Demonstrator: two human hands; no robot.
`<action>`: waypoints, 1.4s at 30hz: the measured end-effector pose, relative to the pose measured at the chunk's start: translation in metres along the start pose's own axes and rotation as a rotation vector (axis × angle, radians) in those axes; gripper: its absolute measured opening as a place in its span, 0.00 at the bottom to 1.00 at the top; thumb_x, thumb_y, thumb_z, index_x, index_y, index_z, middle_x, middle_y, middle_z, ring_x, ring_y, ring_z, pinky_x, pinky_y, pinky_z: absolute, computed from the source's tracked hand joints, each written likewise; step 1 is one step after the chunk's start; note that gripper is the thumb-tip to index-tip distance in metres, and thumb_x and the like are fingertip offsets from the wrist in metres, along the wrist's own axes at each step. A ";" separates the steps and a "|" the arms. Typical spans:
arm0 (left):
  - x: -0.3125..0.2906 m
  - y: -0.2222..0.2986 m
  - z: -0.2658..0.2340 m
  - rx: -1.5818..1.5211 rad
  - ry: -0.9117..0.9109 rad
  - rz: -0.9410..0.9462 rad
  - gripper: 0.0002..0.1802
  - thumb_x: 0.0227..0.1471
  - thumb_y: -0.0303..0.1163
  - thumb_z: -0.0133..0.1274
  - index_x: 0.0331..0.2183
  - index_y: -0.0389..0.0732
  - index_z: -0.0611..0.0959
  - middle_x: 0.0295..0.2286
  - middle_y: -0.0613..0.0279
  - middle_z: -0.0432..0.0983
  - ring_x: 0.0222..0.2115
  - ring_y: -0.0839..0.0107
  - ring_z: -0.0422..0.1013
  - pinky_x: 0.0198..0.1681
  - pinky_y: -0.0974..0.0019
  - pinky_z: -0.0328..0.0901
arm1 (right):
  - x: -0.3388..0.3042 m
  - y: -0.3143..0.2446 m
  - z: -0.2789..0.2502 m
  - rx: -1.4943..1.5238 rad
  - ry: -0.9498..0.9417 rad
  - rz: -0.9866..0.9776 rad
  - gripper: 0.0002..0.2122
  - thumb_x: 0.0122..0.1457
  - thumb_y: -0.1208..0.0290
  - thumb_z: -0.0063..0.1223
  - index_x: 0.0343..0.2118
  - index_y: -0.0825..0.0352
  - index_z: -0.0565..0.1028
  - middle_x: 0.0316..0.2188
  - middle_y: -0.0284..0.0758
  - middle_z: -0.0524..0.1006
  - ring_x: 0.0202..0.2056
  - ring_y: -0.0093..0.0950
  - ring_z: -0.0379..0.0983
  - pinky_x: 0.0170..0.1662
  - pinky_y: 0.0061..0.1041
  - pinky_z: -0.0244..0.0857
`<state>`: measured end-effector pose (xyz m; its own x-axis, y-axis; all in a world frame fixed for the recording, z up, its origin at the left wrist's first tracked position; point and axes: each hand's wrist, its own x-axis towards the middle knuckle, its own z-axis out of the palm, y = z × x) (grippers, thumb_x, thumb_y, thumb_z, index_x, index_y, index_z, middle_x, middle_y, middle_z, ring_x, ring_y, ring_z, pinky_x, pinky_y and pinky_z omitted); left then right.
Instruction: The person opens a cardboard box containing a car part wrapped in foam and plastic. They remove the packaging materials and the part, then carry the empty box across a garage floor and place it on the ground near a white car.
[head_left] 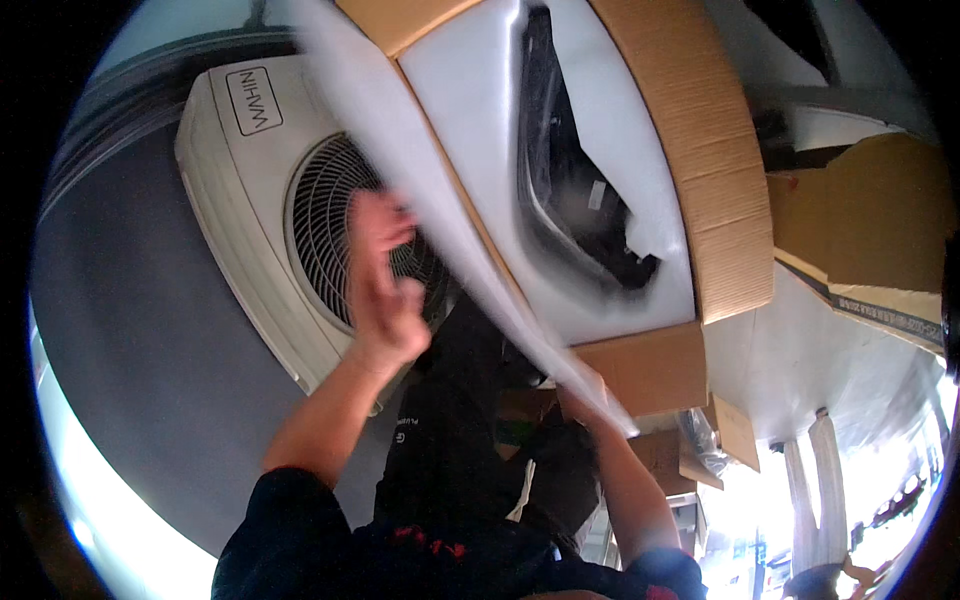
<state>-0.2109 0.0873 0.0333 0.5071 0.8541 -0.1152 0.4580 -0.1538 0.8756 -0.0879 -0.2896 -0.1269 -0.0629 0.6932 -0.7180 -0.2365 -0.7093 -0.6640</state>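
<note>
While unpacking: white foam sheet (440, 200) is peeling off open cardboard box (700, 190), upper centre.
Left hand (385, 290): blurred, fingers seemingly apart, holding nothing.
Right hand (580, 395): pinching sheet's lower end.
Next: needing a clean lift clear.

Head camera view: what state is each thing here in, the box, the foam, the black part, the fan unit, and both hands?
Cardboard box: open, flaps spread.
White foam sheet: lifted off the box, blurred.
Foam lining: in the box, cradling the part.
Black part: lying in the box, uncovered.
Fan unit: lying beside the box, grille in view.
Left hand: raised, blurred, holding nothing.
Right hand: gripping the sheet's lower edge.
</note>
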 end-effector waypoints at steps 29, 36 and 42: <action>0.037 -0.172 0.076 0.515 0.000 -0.373 0.45 0.59 0.31 0.49 0.67 0.27 0.42 0.63 0.28 0.48 0.63 0.38 0.53 0.66 0.47 0.53 | 0.006 -0.003 -0.012 1.042 0.714 0.297 0.14 0.67 0.72 0.54 0.53 0.68 0.72 0.42 0.33 0.78 0.45 0.26 0.74 0.46 0.28 0.71; 0.013 -0.130 0.088 0.801 0.035 -0.277 0.45 0.53 0.27 0.51 0.66 0.26 0.49 0.63 0.25 0.45 0.64 0.30 0.48 0.66 0.40 0.50 | 0.027 0.024 -0.015 0.546 0.812 0.321 0.16 0.67 0.64 0.56 0.51 0.69 0.73 0.43 0.32 0.77 0.42 0.23 0.74 0.41 0.26 0.70; 0.024 -0.152 0.103 0.910 -0.343 0.076 0.48 0.53 0.38 0.58 0.69 0.47 0.53 0.67 0.32 0.42 0.66 0.29 0.44 0.66 0.35 0.48 | 0.051 0.019 0.003 0.847 0.681 0.270 0.19 0.67 0.65 0.56 0.53 0.75 0.72 0.49 0.39 0.77 0.51 0.29 0.73 0.48 0.30 0.70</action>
<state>-0.1933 0.0799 -0.1509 0.6776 0.6574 -0.3297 0.7312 -0.6504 0.2059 -0.0986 -0.2674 -0.1755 0.2707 0.1309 -0.9537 -0.8953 -0.3299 -0.2994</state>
